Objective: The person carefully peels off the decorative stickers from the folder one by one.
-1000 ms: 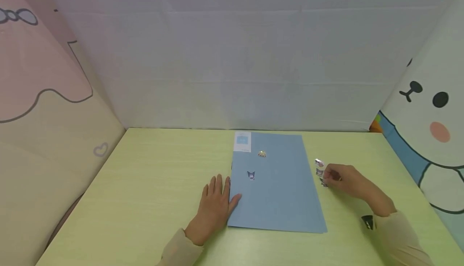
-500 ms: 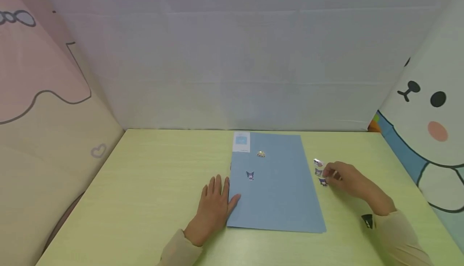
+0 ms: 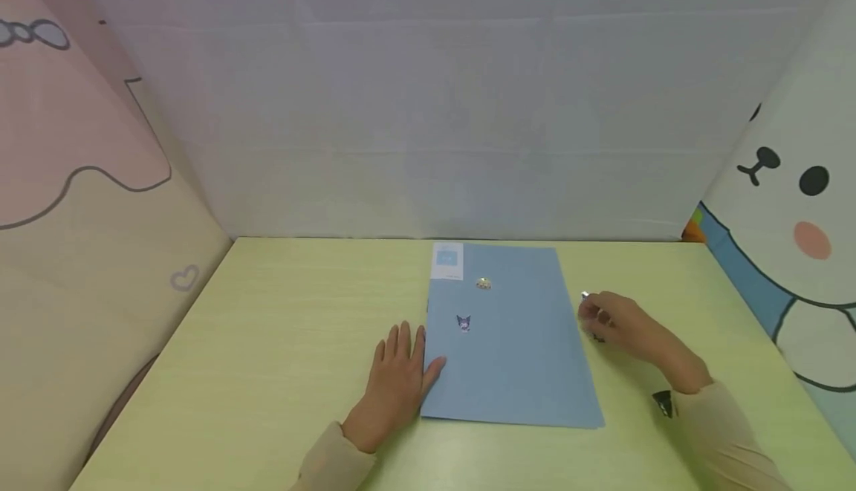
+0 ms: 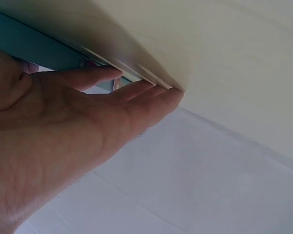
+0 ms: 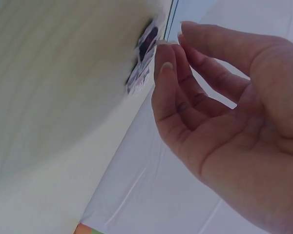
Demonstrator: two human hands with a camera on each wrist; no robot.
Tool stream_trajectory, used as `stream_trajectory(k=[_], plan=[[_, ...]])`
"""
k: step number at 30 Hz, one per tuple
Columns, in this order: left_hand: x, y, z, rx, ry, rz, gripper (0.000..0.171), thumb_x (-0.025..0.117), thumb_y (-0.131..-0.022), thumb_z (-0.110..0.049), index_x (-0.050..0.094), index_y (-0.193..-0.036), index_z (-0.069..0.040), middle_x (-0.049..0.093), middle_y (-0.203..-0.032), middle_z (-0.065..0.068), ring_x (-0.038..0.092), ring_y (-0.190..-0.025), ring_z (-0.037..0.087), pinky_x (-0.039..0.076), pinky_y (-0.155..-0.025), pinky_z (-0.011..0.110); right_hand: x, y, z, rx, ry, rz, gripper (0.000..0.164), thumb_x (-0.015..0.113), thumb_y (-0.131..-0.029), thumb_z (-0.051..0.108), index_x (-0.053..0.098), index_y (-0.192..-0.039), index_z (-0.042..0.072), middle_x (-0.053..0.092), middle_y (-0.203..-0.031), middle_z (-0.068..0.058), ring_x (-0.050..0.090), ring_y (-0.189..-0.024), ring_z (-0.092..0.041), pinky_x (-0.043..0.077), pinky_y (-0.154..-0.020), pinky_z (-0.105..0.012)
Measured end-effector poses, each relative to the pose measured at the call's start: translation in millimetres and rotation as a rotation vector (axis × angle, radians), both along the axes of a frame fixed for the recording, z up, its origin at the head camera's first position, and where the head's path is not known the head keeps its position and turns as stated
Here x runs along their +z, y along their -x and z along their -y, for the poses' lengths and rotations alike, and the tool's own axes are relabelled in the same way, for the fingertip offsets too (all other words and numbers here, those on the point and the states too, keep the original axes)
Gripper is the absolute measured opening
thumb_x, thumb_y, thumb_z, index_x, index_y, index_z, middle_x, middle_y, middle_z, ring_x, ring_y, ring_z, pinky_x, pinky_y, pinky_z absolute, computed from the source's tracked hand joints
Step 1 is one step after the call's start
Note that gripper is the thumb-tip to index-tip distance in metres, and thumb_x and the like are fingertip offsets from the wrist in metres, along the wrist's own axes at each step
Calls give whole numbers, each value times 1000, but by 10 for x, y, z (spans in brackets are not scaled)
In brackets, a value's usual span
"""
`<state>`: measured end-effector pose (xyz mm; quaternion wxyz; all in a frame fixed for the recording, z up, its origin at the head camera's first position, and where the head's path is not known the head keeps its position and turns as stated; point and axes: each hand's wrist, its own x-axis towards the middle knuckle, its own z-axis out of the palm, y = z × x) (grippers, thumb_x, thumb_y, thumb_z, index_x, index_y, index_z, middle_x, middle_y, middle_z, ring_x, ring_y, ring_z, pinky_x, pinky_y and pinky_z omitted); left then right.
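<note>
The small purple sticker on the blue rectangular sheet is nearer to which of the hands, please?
Left: the left hand rests below left of the sticker; the right hand is farther off, just right of the sheet.

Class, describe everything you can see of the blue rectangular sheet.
The matte blue rectangular sheet, apparently paper or card, lies flat on the pale yellow-green table, a short end toward the person. It bears a white-and-blue label at its far left corner, a small yellowish sticker and a small purple sticker. The left hand rests at its left edge, thumb over it.
</note>
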<state>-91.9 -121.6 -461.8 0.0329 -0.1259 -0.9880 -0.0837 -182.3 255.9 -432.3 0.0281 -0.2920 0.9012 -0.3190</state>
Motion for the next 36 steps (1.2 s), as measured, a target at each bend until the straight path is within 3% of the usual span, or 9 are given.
stream_trajectory(k=[11,18,31,36], plan=[[-25,0,-9,-3,29,-55,59,48,-107,-44,56,-142,4,51,-144,31,47,-136,46,41,-107,57,11,35,171,20,15,-43,12,72,-90,-7,64,-99,-3,65,-92,-6,64,-81,-22,55,-71,-36],[-126,39,10,4,44,-66,61,48,-107,-45,55,-143,3,50,-145,31,46,-137,46,41,-108,57,-1,53,253,40,45,-57,15,73,-89,-8,64,-100,-4,65,-93,-9,64,-81,-22,55,-71,-36],[26,-10,-27,13,38,-1,61,48,-107,-44,54,-145,3,49,-147,30,45,-138,45,40,-109,57,16,69,410,56,56,-55,16,73,-88,-8,63,-101,-6,66,-95,-13,65,-83,-26,55,-74,-41],[28,-8,-27,12,46,-1,61,48,-107,-44,54,-144,3,49,-147,30,45,-138,45,40,-109,57,-22,116,456,102,97,-120,17,73,-87,-9,64,-100,-5,66,-93,-12,65,-80,-25,55,-73,-41]])
